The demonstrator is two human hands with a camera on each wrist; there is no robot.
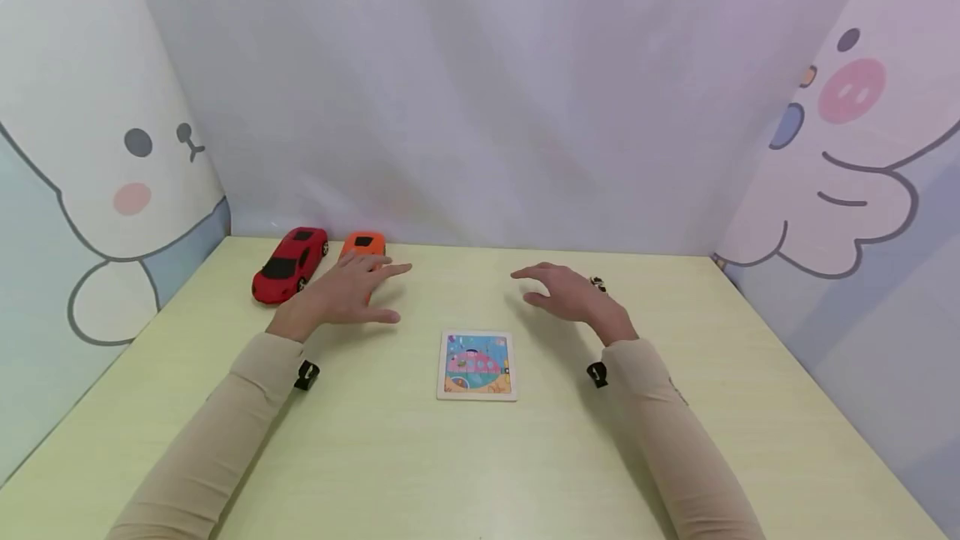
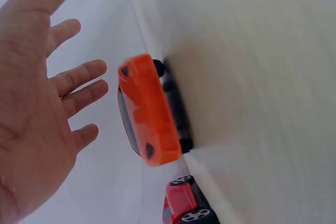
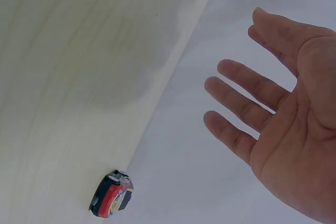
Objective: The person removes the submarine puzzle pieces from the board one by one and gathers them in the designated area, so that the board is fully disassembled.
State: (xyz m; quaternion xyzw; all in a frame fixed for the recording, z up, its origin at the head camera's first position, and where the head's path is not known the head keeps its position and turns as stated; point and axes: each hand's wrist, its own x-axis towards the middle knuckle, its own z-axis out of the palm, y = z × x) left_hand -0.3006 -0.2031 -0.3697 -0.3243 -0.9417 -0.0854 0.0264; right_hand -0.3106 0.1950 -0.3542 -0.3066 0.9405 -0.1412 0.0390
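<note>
On the table [image 1: 480, 465], nothing has been picked up: both hands are bare, and every toy sits on the wood. By the look of it the work stands at its very start or in a pause between steps — the pictures cannot settle which — so any gripping or moving of a toy seems left to do. The orange car [image 2: 149, 114] is at the far left, beside the red car [image 1: 288, 267]. Nearer the middle lies a framed picture [image 1: 477, 365], flat and apparently whole. Off to the right is a small red-and-black thing [image 3: 112, 195] (too small to name surely), partly hidden from the head view by the wrist.

Both forearms reach forward, well apart, one on each side of the framed picture. The left hand [image 1: 345, 290] hovers near the orange car, its fingers wide and relaxed, the thumb well out; the left wrist view shows a gap between them and the car. The right hand [image 1: 570, 292] hangs above the table, palm inward — fingers loosely spread, holding nothing.
</note>
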